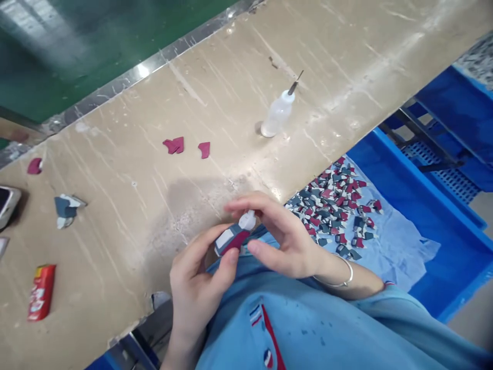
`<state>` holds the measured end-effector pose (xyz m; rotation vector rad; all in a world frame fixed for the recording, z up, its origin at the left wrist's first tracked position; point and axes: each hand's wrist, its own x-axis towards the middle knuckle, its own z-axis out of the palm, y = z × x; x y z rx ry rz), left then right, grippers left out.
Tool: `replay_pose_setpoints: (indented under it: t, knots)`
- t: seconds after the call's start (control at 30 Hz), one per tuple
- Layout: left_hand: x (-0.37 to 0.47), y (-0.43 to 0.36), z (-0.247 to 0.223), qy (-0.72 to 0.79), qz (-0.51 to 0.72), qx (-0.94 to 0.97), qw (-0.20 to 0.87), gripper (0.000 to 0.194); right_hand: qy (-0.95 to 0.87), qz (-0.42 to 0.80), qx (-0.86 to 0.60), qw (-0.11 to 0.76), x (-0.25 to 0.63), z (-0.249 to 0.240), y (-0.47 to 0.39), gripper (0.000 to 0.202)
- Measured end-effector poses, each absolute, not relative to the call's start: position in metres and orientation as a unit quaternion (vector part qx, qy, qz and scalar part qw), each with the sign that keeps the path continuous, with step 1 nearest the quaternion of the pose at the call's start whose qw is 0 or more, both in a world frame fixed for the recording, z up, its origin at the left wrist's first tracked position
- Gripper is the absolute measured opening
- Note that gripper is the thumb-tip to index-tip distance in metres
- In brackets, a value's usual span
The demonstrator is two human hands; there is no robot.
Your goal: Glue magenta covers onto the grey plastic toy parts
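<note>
Between the fingers and thumb of my left hand (204, 272) is a small grey, white and dark red piece (234, 237), held over the table's near edge. My right hand (285, 236) is beside its white end, fingers curved and thumb apart from the fingertips; whether the fingers touch the piece is unclear. Farther up the table stands a translucent bottle (278, 114) with a thin needle tip. Two overlapping dark red pieces (174, 145) and a single dark red piece (204, 149) lie left of the bottle.
At the left of the table (115, 226) lie a grey and white piece (67, 209), another dark red piece (34, 166), a red packet (41, 293) and a phone-like object (7, 205). Below the right edge, a blue bin (427, 205) holds many similar small pieces (331, 200).
</note>
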<state>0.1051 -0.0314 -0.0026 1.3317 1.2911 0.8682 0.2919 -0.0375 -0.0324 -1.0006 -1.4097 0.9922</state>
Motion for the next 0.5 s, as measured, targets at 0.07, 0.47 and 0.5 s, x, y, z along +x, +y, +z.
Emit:
replay_pose_setpoints:
  t: [0.07,0.47,0.5]
  knots:
    - [0.102,-0.032,-0.004,0.537,0.363,0.552,0.525,0.018,-0.559,0.471,-0.419,0.538,0.287,-0.033,-0.037,0.029]
    - [0.097,-0.034,-0.006,0.534,0.434,0.408,0.6,0.022,-0.48,0.48,-0.415,0.606,0.266,-0.045,-0.04,0.012]
    - [0.096,-0.034,-0.007,0.54,0.436,0.418,0.586,0.02,-0.482,0.486,-0.416,0.599,0.265,-0.046,-0.039,0.013]
